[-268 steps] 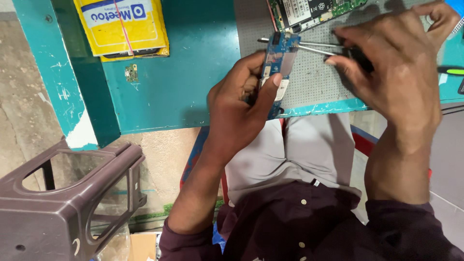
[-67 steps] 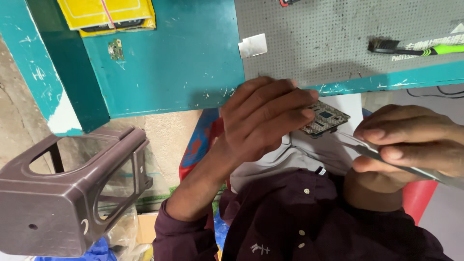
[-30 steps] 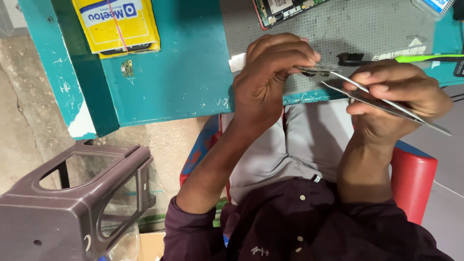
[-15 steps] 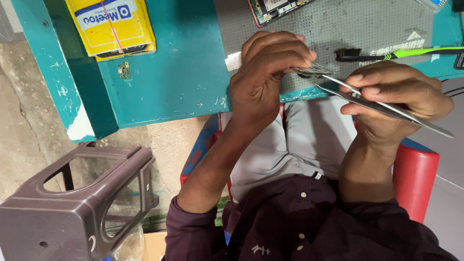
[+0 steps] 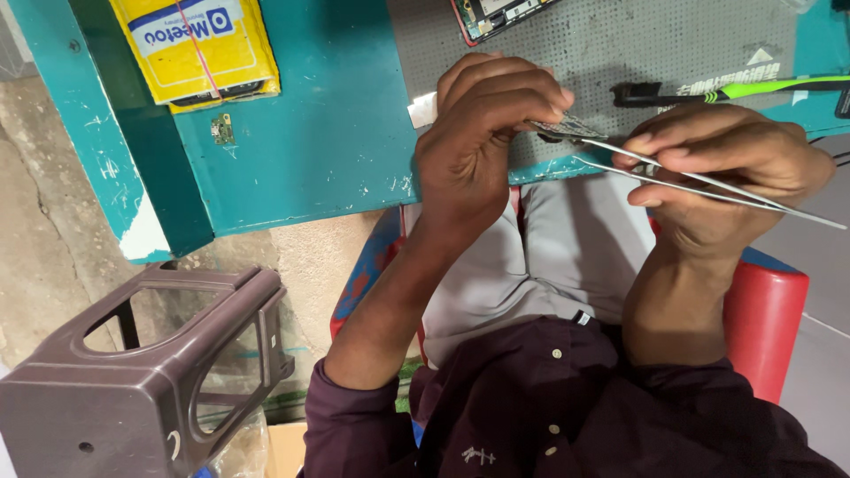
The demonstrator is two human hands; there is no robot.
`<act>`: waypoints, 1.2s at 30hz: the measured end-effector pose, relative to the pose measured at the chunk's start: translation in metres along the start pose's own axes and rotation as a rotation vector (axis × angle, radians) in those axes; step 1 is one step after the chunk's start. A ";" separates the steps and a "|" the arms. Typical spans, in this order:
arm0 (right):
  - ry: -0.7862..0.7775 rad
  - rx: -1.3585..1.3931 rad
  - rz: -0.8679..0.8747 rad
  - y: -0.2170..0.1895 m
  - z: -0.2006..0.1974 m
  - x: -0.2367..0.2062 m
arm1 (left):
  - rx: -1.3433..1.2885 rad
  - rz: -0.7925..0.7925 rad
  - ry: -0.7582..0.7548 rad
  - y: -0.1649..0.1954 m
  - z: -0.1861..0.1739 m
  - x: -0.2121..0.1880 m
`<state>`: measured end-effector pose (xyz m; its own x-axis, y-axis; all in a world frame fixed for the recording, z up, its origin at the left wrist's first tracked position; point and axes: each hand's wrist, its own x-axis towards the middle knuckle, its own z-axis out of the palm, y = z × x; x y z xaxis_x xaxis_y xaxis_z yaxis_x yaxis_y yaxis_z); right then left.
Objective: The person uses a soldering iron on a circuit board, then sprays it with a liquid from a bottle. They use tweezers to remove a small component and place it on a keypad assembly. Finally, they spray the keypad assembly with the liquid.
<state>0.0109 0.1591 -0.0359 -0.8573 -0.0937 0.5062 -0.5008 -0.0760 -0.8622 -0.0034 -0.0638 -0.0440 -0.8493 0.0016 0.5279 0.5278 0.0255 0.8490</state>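
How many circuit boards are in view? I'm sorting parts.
3: one board in the left hand, a phone board on the grey mat, a tiny board on the teal table. Others may be hidden.

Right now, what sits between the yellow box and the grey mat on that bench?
In the head view, mostly bare teal bench top, with a tiny green circuit piece near the yellow box.

Grey mat [image 5: 620, 53] open between phone [image 5: 496, 13] and brush [image 5: 735, 88].

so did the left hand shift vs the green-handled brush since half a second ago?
No clear move. The left hand pinches the small circuit board just left of and below the green-handled brush, as before; the tweezers meet it likewise.
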 end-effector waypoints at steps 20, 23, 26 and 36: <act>-0.265 -0.221 0.036 -0.023 -0.016 0.020 | 0.011 0.029 0.012 0.000 0.000 0.003; -0.349 -0.238 0.010 -0.026 -0.018 0.029 | 0.015 0.038 0.017 -0.001 0.000 0.004; -0.386 -0.240 0.025 -0.030 -0.018 0.033 | 0.013 0.045 0.019 -0.002 0.000 0.004; -0.431 -0.315 -0.024 -0.038 -0.017 0.033 | 0.040 0.067 0.018 -0.004 0.001 0.003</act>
<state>-0.0004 0.1760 0.0129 -0.7518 -0.4999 0.4301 -0.5878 0.2124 -0.7806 -0.0074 -0.0624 -0.0458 -0.8114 -0.0136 0.5843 0.5823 0.0656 0.8103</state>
